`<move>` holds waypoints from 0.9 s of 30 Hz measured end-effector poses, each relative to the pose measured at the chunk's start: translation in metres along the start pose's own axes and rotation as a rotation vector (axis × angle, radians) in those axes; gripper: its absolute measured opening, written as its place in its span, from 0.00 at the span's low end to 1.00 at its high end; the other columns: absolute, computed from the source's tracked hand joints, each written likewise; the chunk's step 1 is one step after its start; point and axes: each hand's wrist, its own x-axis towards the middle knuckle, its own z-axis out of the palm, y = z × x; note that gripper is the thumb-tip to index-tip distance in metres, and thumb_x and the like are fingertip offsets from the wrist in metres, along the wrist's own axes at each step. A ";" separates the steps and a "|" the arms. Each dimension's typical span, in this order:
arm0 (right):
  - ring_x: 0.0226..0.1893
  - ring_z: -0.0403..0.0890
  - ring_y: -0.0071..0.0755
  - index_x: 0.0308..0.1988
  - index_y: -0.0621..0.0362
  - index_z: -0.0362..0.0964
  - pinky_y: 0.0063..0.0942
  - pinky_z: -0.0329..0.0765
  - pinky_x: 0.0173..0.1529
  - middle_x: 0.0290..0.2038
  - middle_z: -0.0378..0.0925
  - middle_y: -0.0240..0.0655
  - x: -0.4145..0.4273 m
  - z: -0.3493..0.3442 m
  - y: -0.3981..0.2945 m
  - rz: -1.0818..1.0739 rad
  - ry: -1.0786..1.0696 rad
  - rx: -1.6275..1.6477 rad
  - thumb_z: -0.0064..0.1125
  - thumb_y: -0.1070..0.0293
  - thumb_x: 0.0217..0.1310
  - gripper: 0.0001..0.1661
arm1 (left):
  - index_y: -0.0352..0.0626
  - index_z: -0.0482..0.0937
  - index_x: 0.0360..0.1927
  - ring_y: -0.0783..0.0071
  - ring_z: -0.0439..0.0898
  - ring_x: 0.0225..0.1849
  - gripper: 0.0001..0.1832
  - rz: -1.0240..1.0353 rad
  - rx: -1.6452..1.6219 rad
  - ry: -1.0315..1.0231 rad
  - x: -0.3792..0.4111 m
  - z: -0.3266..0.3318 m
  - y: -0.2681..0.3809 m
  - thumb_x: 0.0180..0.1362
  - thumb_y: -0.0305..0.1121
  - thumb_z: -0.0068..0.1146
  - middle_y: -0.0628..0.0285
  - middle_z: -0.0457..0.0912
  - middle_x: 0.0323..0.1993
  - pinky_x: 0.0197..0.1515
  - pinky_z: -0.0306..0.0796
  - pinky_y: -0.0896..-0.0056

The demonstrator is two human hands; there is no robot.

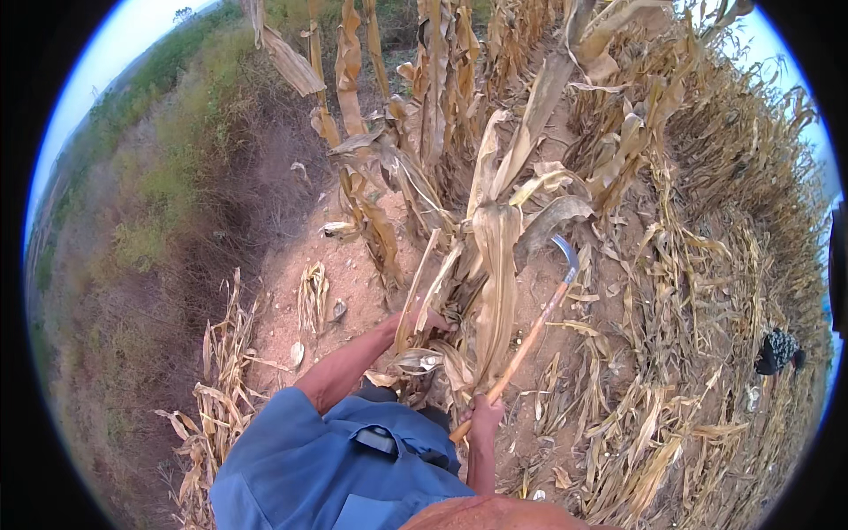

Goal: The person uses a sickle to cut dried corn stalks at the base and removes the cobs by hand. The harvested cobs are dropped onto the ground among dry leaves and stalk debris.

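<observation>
My right hand (487, 414) is closed around the lower part of the orange-brown wooden handle of a sickle (528, 343). The tool slants up and to the right, and its curved metal blade (568, 255) is at the far end, clear of my hand. My left hand (438, 320) grips a bunch of dry maize stalks (467, 298) in front of my body, its fingers partly hidden by leaves. A broad withered maize leaf (497, 265) hangs between the hands and the blade. Pale husks (419, 360) show just below my left hand.
Standing dry maize (434, 86) rises ahead. Cut stalks (636, 424) lie thickly on the right, and another heap (222, 391) lies at left. Bare reddish soil (291, 291) borders a brushy slope (152, 252) on the left. A person (780, 351) is far off at right.
</observation>
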 end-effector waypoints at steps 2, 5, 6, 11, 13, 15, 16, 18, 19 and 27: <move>0.12 0.65 0.25 0.39 0.58 0.63 0.28 0.69 0.15 0.21 0.64 0.30 -0.005 0.023 0.002 -0.007 0.059 0.034 0.53 0.73 0.65 0.06 | 0.35 0.80 0.49 0.71 0.78 0.41 0.31 0.279 -0.121 0.216 -0.013 -0.054 -0.055 0.41 0.35 0.81 0.63 0.83 0.39 0.47 0.74 0.67; 0.12 0.65 0.25 0.38 0.58 0.63 0.29 0.70 0.15 0.21 0.63 0.30 0.004 0.031 0.013 -0.005 0.158 0.076 0.53 0.72 0.64 0.06 | 0.35 0.77 0.55 0.65 0.81 0.47 0.34 0.358 -0.067 0.398 -0.079 -0.131 -0.040 0.42 0.33 0.79 0.55 0.84 0.46 0.52 0.75 0.64; 0.13 0.65 0.25 0.36 0.57 0.62 0.29 0.70 0.16 0.21 0.63 0.30 0.003 0.038 0.015 -0.003 0.149 0.089 0.52 0.71 0.63 0.06 | 0.36 0.75 0.58 0.62 0.82 0.49 0.36 0.387 0.131 0.511 -0.104 -0.163 -0.042 0.43 0.32 0.77 0.53 0.84 0.48 0.54 0.75 0.64; 0.15 0.66 0.24 0.33 0.54 0.61 0.28 0.70 0.18 0.21 0.65 0.28 0.009 0.069 0.053 0.058 0.137 0.232 0.51 0.72 0.63 0.06 | 0.36 0.75 0.61 0.55 0.80 0.54 0.33 0.434 -0.059 0.929 -0.227 -0.285 -0.068 0.50 0.34 0.69 0.51 0.82 0.53 0.59 0.73 0.61; 0.16 0.67 0.24 0.33 0.54 0.61 0.28 0.70 0.18 0.21 0.65 0.28 0.013 0.076 0.068 0.102 0.111 0.276 0.50 0.72 0.64 0.06 | 0.36 0.75 0.61 0.55 0.80 0.54 0.32 0.471 -0.260 1.073 -0.283 -0.316 -0.076 0.52 0.33 0.68 0.51 0.82 0.53 0.59 0.73 0.60; 0.16 0.67 0.23 0.33 0.54 0.62 0.28 0.69 0.19 0.21 0.65 0.28 0.012 0.092 0.089 0.142 0.112 0.231 0.50 0.72 0.64 0.06 | 0.36 0.74 0.61 0.55 0.80 0.54 0.30 0.541 -0.369 1.225 -0.352 -0.344 -0.082 0.54 0.33 0.66 0.51 0.81 0.54 0.59 0.74 0.59; 0.17 0.67 0.23 0.33 0.54 0.62 0.28 0.69 0.19 0.22 0.66 0.28 0.006 0.105 0.091 0.176 0.106 0.207 0.50 0.73 0.64 0.05 | 0.36 0.74 0.61 0.55 0.80 0.54 0.29 0.574 -0.411 1.294 -0.384 -0.357 -0.089 0.55 0.33 0.65 0.51 0.81 0.54 0.58 0.74 0.59; 0.17 0.66 0.23 0.32 0.55 0.63 0.28 0.69 0.20 0.22 0.66 0.28 -0.011 0.136 0.086 0.215 0.049 0.152 0.51 0.73 0.63 0.05 | 0.36 0.74 0.61 0.55 0.80 0.54 0.28 0.648 -0.481 1.430 -0.448 -0.378 -0.101 0.56 0.33 0.64 0.51 0.81 0.54 0.58 0.75 0.58; 0.17 0.67 0.23 0.32 0.55 0.63 0.28 0.70 0.20 0.22 0.66 0.28 -0.009 0.140 0.094 0.226 0.025 0.137 0.51 0.73 0.63 0.05 | 0.35 0.74 0.61 0.55 0.80 0.54 0.27 0.684 -0.513 1.484 -0.478 -0.388 -0.106 0.57 0.33 0.63 0.51 0.81 0.54 0.58 0.75 0.58; 0.17 0.68 0.24 0.33 0.55 0.62 0.29 0.71 0.19 0.21 0.66 0.29 -0.005 0.192 0.124 0.284 -0.144 -0.105 0.50 0.73 0.64 0.05 | 0.35 0.74 0.60 0.56 0.80 0.53 0.22 0.872 -0.709 1.797 -0.644 -0.414 -0.147 0.65 0.33 0.58 0.51 0.80 0.56 0.56 0.77 0.54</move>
